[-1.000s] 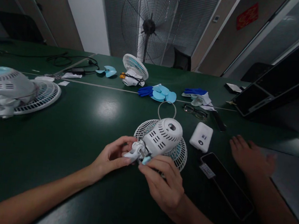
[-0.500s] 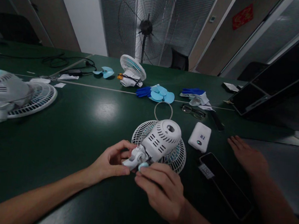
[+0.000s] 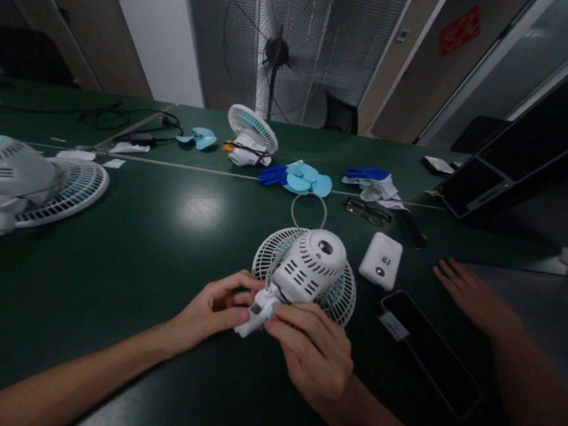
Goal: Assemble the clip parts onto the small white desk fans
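Observation:
A small white fan (image 3: 309,262) lies grille-down on the green table, its motor housing facing up. At its near left end is a white clamp bracket (image 3: 252,320). My left hand (image 3: 219,307) grips this bracket from the left, thumb and fingers closed on it. From the right, my right hand (image 3: 313,350) pinches a light blue knob (image 3: 271,307) at the bracket's side; the fingertips partly cover it. Under the housing, the white grille (image 3: 273,245) shows light blue blades through its slats.
Right of the fan lie a white power bank (image 3: 380,261) and a black phone (image 3: 429,351). Another person's hand (image 3: 471,298) rests farther right. Behind are glasses (image 3: 367,212), blue fan blades (image 3: 307,179), gloves (image 3: 368,174) and a second fan (image 3: 251,136); another fan (image 3: 11,177) lies left.
The bracket has tilted, its lower end turning toward me. The light blue knob, apart from the bracket's side before, now sits against it. My right hand has shifted slightly with it.

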### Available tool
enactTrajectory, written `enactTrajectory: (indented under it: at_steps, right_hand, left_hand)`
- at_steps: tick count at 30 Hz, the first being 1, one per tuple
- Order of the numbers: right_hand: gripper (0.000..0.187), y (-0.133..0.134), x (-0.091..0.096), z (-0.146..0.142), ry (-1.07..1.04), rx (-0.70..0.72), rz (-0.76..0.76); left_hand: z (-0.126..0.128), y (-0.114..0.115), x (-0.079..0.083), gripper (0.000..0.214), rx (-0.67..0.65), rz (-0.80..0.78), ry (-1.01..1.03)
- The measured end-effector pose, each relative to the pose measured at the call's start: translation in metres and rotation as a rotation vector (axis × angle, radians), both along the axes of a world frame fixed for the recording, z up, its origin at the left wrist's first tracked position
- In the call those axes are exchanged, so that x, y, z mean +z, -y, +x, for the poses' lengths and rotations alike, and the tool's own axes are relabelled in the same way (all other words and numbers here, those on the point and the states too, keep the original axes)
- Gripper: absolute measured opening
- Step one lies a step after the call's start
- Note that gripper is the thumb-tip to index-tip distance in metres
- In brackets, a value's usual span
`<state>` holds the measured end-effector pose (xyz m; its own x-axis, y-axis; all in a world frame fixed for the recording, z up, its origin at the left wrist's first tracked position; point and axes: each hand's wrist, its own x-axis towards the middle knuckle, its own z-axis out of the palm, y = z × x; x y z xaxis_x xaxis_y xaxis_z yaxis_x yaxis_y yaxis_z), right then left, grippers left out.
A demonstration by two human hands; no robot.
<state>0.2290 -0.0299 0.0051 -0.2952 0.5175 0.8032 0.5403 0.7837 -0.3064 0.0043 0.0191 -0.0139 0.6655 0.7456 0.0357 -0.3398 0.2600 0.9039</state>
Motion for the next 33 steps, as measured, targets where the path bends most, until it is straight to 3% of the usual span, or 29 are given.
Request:
enactTrajectory:
  at_steps: [8, 17, 25, 33]
  right_hand:
    - [0.035, -0.003, -0.007, 0.005, 0.111, 0.046, -0.019]
    - [0.045, -0.014, -0.013, 0.011, 0.056, 0.155, -0.015]
    - [0.036, -0.018, -0.015, 0.011, -0.031, 0.121, -0.049]
    - [0.033, -0.018, -0.013, 0.007, 0.005, 0.058, -0.101]
  left_hand:
    - [-0.002, -0.004, -0.002, 0.048, 0.081, -0.058, -0.043]
    - [-0.001, -0.003, 0.001, 0.056, 0.086, -0.050, -0.004]
    - [0.003, 0.013, -0.005, 0.077, 0.169, 0.062, -0.055]
    - [0.002, 0.009, -0.007, 0.069, 0.182, 0.117, -0.096]
